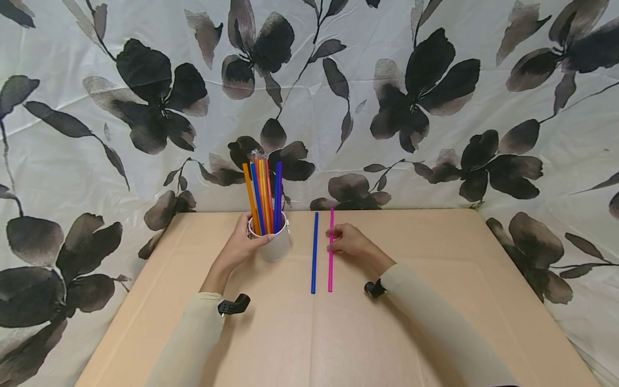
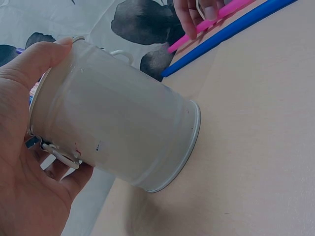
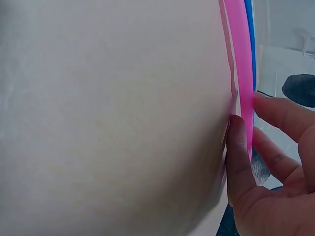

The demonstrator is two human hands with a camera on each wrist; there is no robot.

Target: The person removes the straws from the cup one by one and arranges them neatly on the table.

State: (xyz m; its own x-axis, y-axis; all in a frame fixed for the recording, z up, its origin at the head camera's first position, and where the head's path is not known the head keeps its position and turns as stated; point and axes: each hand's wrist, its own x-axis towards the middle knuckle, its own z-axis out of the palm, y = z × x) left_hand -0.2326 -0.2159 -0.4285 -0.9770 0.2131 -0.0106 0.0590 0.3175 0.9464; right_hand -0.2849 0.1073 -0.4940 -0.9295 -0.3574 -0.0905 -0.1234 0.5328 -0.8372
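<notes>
My left hand grips a small white metal pail by its rim, with the thumb on the near side. Orange, blue, yellow and purple straws stand in it. On the table to its right lies a blue straw. Beside that is a pink straw, roughly parallel to the blue one. My right hand pinches the pink straw between thumb and fingers, as the right wrist view also shows. In the left wrist view the pail's handle loop hangs near the fingers.
The light brown table ends at the back against a white cloth printed with dark flowers. The pail and both loose straws are near that back edge. A black strap device sits on the left wrist, and another on the right.
</notes>
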